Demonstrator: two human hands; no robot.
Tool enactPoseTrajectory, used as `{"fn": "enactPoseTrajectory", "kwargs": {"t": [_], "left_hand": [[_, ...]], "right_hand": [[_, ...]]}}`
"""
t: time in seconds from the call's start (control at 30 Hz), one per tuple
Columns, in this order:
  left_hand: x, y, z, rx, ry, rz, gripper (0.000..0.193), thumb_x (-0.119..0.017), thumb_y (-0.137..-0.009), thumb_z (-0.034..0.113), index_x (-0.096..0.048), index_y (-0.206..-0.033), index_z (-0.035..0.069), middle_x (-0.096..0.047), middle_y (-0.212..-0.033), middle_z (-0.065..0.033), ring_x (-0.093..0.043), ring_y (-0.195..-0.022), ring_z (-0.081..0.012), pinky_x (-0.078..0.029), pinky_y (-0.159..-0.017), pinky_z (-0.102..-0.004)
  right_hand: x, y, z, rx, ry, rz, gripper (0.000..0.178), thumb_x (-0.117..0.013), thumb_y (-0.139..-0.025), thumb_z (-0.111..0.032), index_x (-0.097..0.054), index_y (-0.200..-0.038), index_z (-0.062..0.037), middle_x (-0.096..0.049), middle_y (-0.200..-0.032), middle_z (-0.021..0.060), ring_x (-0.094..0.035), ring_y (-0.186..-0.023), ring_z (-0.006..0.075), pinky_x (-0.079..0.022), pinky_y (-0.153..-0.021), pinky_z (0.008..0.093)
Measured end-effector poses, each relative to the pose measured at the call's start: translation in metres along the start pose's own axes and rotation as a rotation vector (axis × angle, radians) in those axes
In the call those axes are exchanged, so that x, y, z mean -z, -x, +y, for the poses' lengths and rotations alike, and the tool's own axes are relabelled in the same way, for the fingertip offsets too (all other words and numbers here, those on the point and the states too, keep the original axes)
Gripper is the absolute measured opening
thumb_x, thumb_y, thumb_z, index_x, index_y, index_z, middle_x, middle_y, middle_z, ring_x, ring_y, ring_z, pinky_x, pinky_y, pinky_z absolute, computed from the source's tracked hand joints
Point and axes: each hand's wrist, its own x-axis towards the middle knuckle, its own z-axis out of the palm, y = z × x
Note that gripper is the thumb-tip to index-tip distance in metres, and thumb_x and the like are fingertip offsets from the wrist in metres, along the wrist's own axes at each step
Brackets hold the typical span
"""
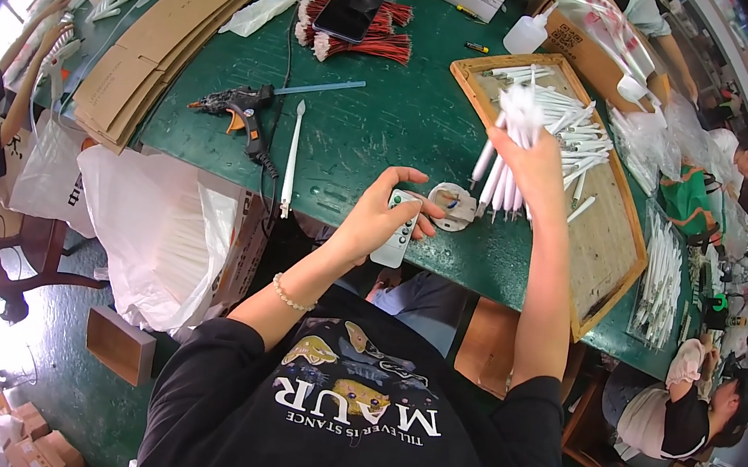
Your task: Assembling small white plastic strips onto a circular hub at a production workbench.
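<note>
My left hand [374,217], at the near edge of the green table, is closed around a small white remote control [390,247] with green buttons. My right hand [530,168] grips a bunch of slim white electronic taper candles [501,189] over the left side of a wood-framed tray [611,305]. Their upper ends look blurred and bright, and their lower ends point down at the table. Between my hands lies a round whitish disc [451,208] with something small on it. More white candles [574,118] lie heaped in the tray.
Left of my hands are a single candle [292,160] and a glue gun [243,108] with a blue stick. Farther back, a phone [351,10] rests on red wire bundles [376,46]. Cardboard sheets [167,42] are stacked left; a squeeze bottle [526,35] stands behind the tray. Other people sit nearby.
</note>
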Motion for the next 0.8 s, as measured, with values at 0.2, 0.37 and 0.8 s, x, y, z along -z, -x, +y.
{"fn": "enactPoseTrajectory", "kwargs": {"t": [0.2, 0.37, 0.8], "left_hand": [[0.003, 0.001, -0.002, -0.013, 0.005, -0.004, 0.038, -0.048, -0.093, 0.004, -0.036, -0.128, -0.003, -0.065, -0.103, -0.0197, -0.063, -0.08, -0.0166, -0.052, -0.074, -0.0278], [0.002, 0.004, 0.001, 0.001, -0.007, -0.017, 0.037, -0.047, -0.092, 0.004, -0.037, -0.127, -0.003, -0.065, -0.102, -0.0187, -0.063, -0.08, -0.0159, -0.052, -0.074, -0.0277], [-0.001, 0.002, 0.001, -0.007, -0.036, -0.009, 0.035, -0.047, -0.092, 0.003, -0.039, -0.125, -0.004, -0.065, -0.102, -0.0188, -0.063, -0.079, -0.0159, -0.052, -0.072, -0.0275]], "right_hand": [[-0.005, -0.005, 0.005, 0.071, -0.03, 0.059, 0.039, -0.072, -0.082, -0.026, -0.061, -0.105, 0.0027, -0.065, -0.09, 0.0084, -0.059, -0.077, 0.0141, -0.047, -0.072, 0.0292], [-0.011, 0.021, 0.015, 0.131, -0.207, 0.259, 0.041, -0.078, -0.081, -0.029, -0.061, -0.102, 0.0015, -0.063, -0.088, 0.0062, -0.058, -0.076, 0.0122, -0.047, -0.07, 0.0267], [-0.029, 0.055, -0.003, 0.172, -0.423, 0.37, 0.018, -0.076, -0.083, -0.012, -0.062, -0.088, -0.0027, -0.058, -0.079, -0.0026, -0.049, -0.068, 0.0049, -0.04, -0.06, 0.0222]]}}
